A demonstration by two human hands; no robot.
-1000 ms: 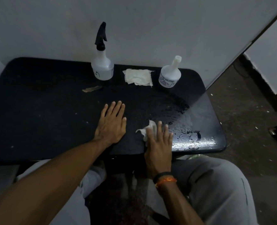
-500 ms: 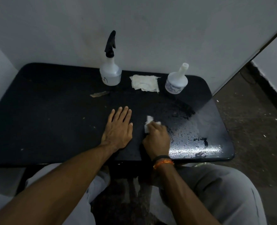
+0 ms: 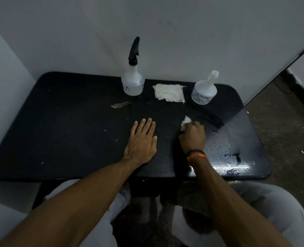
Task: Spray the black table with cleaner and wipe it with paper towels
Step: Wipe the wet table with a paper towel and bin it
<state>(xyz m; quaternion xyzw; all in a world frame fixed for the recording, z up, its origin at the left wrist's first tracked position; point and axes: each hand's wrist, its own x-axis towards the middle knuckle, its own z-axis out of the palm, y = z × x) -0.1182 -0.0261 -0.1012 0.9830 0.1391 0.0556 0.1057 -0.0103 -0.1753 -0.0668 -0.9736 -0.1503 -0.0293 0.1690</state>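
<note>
The black table (image 3: 67,132) fills the middle of the view, with wet droplets and a shiny patch on its right side. My right hand (image 3: 192,137) is closed on a crumpled white paper towel (image 3: 185,123) and presses it onto the tabletop at the edge of the wet area. My left hand (image 3: 141,142) lies flat, fingers apart, on the table just left of it. A clear spray bottle (image 3: 133,82) with a black trigger stands at the back. A folded paper towel (image 3: 169,92) lies beside it.
A white bottle with a nozzle cap (image 3: 204,90) stands at the back right. A small brownish scrap (image 3: 121,104) lies left of centre, and pale specks dot the tabletop. Walls close in behind and on the left. Dirty floor (image 3: 281,122) lies to the right.
My right hand has curled into a fist on the paper towel and pushed it away from me, from near the front edge toward the table's middle. The left hand has stayed flat.
</note>
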